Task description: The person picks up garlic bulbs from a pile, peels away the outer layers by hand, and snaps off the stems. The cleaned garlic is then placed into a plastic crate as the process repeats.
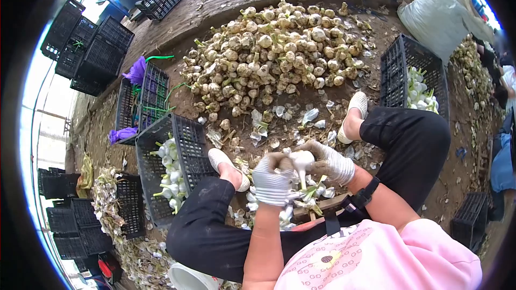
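Observation:
Both hands wear white-grey work gloves with soiled fingers. My right hand (332,164) grips a white, peeled garlic bulb (302,159) from its right side; the stem points down toward my lap. Close against the bulb's left side is my left hand (272,178), its fingers curled and slightly blurred, so anything inside them is hidden. Beneath the hands lie several cleaned garlic bulbs with green stems (314,192) and loose peelings. Beyond my feet spreads a large heap of unpeeled garlic (279,53).
A black crate (188,147) with cleaned garlic stands by my left knee, another (395,75) beyond my right knee. A white sack (435,16) leans behind that one. Stacked crates (102,48) are at far left. A white bucket (188,276) sits near my left hip. Another person (504,156) is at right.

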Available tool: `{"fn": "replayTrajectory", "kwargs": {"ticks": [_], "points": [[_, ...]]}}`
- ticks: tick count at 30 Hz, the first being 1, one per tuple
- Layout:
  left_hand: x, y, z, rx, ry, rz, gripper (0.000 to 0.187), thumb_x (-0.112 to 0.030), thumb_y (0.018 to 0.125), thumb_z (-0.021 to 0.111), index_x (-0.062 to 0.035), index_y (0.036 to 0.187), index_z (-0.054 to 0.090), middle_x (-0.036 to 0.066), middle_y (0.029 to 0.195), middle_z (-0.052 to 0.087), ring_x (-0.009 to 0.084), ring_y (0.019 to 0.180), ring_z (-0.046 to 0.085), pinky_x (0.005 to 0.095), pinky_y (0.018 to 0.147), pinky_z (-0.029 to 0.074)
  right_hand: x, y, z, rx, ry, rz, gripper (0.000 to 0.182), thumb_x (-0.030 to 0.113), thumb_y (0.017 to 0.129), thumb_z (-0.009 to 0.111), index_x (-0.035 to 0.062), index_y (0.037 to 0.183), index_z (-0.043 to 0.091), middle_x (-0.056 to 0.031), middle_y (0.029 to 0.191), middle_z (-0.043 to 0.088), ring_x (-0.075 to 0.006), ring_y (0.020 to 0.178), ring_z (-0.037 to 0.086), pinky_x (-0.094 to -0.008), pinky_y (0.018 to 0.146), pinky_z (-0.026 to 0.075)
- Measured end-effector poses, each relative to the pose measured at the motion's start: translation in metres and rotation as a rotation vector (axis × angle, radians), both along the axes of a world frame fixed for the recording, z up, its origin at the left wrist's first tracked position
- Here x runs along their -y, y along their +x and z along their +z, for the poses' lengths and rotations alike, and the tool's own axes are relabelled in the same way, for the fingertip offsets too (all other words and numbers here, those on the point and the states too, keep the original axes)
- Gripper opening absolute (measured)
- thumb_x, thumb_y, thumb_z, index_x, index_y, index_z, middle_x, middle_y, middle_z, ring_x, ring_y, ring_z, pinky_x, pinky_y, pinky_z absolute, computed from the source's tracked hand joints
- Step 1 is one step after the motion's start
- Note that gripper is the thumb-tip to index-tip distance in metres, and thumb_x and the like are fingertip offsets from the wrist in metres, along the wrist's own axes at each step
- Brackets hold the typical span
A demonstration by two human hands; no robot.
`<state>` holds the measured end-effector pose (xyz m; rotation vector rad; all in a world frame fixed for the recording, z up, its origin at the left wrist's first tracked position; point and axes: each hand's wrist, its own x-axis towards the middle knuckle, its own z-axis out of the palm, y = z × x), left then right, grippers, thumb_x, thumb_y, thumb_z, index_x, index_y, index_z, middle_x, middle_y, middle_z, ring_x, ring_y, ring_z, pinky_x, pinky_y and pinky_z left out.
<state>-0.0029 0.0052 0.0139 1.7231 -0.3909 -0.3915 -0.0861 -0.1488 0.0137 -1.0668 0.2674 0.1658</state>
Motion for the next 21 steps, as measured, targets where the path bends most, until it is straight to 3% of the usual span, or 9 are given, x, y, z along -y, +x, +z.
{"fn": "replayTrajectory", "kwargs": {"ticks": [2, 5, 10, 12, 14, 16, 18, 19, 21], "points": [[-0.01, 0.012, -0.005, -0.385, -0.266, 0.104, 0.008, -0.005, 0.081, 0.06, -0.0012, 0.087, 0.056, 0.003, 0.075, 0.059, 0.0079, 0.061, 0.052, 0.0228, 0.06, 0.046, -0.003, -0.003, 0.002, 0.052, 0.187, -0.001, 0.064, 0.023, 0.074, 0.073, 0.0045, 0.126, 0.041, -0.0094, 0.115, 0.052, -0.0174, 0.101, 0.054, -0.0304, 0.084, 0.048], [-0.009, 0.01, 0.0, -0.359, -0.204, 0.091, 0.004, -0.002, 0.082, 0.057, -0.002, 0.085, 0.058, 0.001, 0.074, 0.057, 0.006, 0.062, 0.05, 0.0195, 0.058, 0.042, -0.007, -0.005, 0.004, 0.07, 0.348, -0.012, 0.069, 0.023, 0.076, 0.071, 0.0042, 0.131, 0.035, -0.0115, 0.118, 0.051, -0.0195, 0.104, 0.054, -0.0305, 0.083, 0.049], [-0.011, 0.011, -0.003, -0.478, -0.292, 0.056, 0.006, -0.006, 0.083, 0.059, -0.0031, 0.086, 0.056, 0.005, 0.078, 0.06, 0.013, 0.064, 0.058, 0.0266, 0.06, 0.051, -0.011, -0.003, 0.002, -0.044, 0.18, -0.017, 0.055, 0.02, 0.082, 0.064, 0.0019, 0.128, 0.04, -0.0063, 0.097, 0.059, -0.0106, 0.074, 0.056, -0.022, 0.06, 0.045], [-0.012, 0.014, 0.005, -0.797, -0.708, 0.145, 0.005, -0.004, 0.08, 0.06, -0.004, 0.085, 0.059, 0.005, 0.075, 0.057, 0.0158, 0.065, 0.056, 0.0296, 0.061, 0.051, -0.006, -0.005, -0.007, -0.083, 0.148, -0.01, 0.048, 0.02, 0.083, 0.062, 0.0014, 0.124, 0.045, -0.0038, 0.089, 0.061, -0.008, 0.068, 0.054, -0.0206, 0.056, 0.042], [-0.015, 0.026, 0.025, -0.957, -1.082, -0.04, 0.006, -0.007, 0.079, 0.061, -0.0046, 0.084, 0.059, 0.004, 0.075, 0.054, 0.0175, 0.071, 0.052, 0.0365, 0.065, 0.052, -0.004, -0.006, -0.001, -0.028, 0.101, -0.003, 0.044, 0.021, 0.085, 0.061, 0.0013, 0.122, 0.048, -0.0032, 0.089, 0.062, -0.0076, 0.071, 0.055, -0.0206, 0.06, 0.044], [-0.018, 0.037, 0.023, -0.983, -1.179, -0.165, 0.005, -0.008, 0.08, 0.061, -0.0055, 0.082, 0.058, 0.004, 0.078, 0.052, 0.0166, 0.073, 0.051, 0.0397, 0.071, 0.054, -0.002, -0.003, 0.004, 0.045, 0.13, 0.003, 0.045, 0.021, 0.085, 0.06, 0.0016, 0.124, 0.046, -0.0035, 0.093, 0.062, -0.008, 0.073, 0.056, -0.021, 0.062, 0.045], [-0.034, 0.041, 0.027, -0.792, -0.915, 0.163, 0.008, -0.015, 0.086, 0.054, -0.0072, 0.085, 0.054, 0.005, 0.076, 0.053, 0.0158, 0.067, 0.053, 0.0335, 0.065, 0.047, -0.003, -0.007, 0.004, 0.021, 0.109, -0.021, 0.051, 0.019, 0.085, 0.061, 0.0018, 0.129, 0.041, -0.0072, 0.112, 0.057, -0.0125, 0.092, 0.057, -0.025, 0.075, 0.049], [-0.042, 0.049, 0.005, -0.754, -0.889, 0.096, 0.008, -0.016, 0.085, 0.056, -0.0089, 0.086, 0.058, 0.005, 0.077, 0.058, 0.0172, 0.068, 0.057, 0.0357, 0.066, 0.049, 0.001, -0.007, 0.006, 0.014, 0.1, 0.011, 0.051, 0.018, 0.086, 0.061, 0.0019, 0.129, 0.04, -0.0077, 0.114, 0.056, -0.0133, 0.095, 0.056, -0.0257, 0.077, 0.048], [-0.054, 0.057, -0.045, -0.633, -0.422, 0.192, 0.01, -0.018, 0.084, 0.058, -0.0078, 0.085, 0.059, 0.006, 0.075, 0.06, 0.0186, 0.068, 0.06, 0.0346, 0.066, 0.049, 0.002, -0.006, 0.007, 0.014, 0.088, 0.024, 0.049, 0.016, 0.086, 0.059, 0.0023, 0.13, 0.04, -0.0082, 0.116, 0.055, -0.014, 0.098, 0.056, -0.0265, 0.08, 0.048]]}}
